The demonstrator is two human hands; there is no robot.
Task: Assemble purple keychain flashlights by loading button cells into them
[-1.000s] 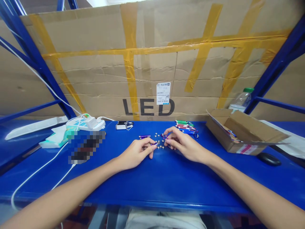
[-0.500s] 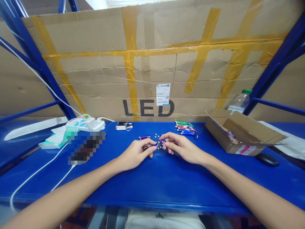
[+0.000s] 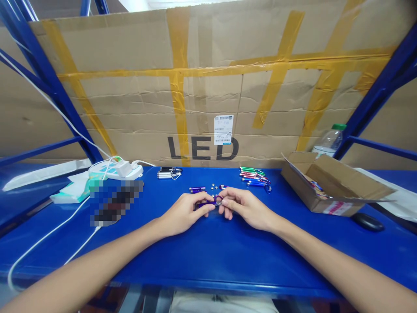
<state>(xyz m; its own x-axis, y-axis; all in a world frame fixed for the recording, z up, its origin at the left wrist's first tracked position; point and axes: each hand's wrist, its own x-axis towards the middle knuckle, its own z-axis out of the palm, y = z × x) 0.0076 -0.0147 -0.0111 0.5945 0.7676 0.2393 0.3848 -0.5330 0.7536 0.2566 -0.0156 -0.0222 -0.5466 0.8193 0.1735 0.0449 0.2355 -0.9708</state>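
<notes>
Between the fingertips of my left hand (image 3: 184, 212) is a slim purple keychain flashlight (image 3: 206, 203), its body partly covered by the fingers. My right hand (image 3: 246, 208) pinches a purple carabiner clip (image 3: 218, 198) at the flashlight's end; the small metal link there is partly hidden. Just beyond the hands, a few small round silver pieces (image 3: 213, 187) lie on the table. More purple flashlights (image 3: 197, 189) rest behind my left fingers, and another purple clip (image 3: 223, 187) lies behind my right fingers.
Green, red and blue flashlights (image 3: 254, 176) lie in a row at the back right, black and silver ones (image 3: 169, 173) at the back left. An open cardboard box (image 3: 335, 204) and a black mouse (image 3: 368, 221) are at right. A power strip (image 3: 130, 171) and cables occupy the left.
My right hand has moved slightly down and left, bringing the carabiner against the flashlight's end. A purple clip now shows on the table behind the right fingers.
</notes>
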